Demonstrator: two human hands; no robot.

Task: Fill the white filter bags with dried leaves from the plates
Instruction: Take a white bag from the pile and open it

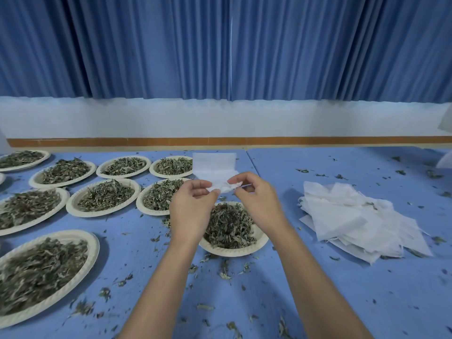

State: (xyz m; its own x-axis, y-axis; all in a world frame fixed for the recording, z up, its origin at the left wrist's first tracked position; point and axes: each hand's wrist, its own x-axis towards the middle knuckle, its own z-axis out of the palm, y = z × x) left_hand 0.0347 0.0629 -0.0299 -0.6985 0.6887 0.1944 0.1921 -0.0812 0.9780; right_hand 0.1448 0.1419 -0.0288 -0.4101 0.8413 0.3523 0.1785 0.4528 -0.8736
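- Holding one white filter bag up between both hands, we keep it above the worktop, just beyond the nearest plate.
- Our left hand pinches the bag's crumpled lower edge on its left side, thumb against curled fingers.
- Our right hand pinches the same edge on its right side, fingers curled and thumb closed on the fabric.
- Above our fingers the upper part of the bag stands flat and upright; we cannot tell whether its mouth is open.
- Below and between our wrists, the nearest plate carries a heap of dried leaves, and our left hand covers part of its left rim.
- Left of it, the other plates lie in rows on the worktop, each heaped with the same grey-green leaves, some of them nearly touching.
- To our right, well apart from the plates, a loose pile of filter bags lies flat and overlapping on the worktop.
- Loose leaf crumbs are scattered over the blue surface around the plates and up to the pile.
- Behind the worktop, a blue curtain hangs over a white wall with an orange strip at its foot.
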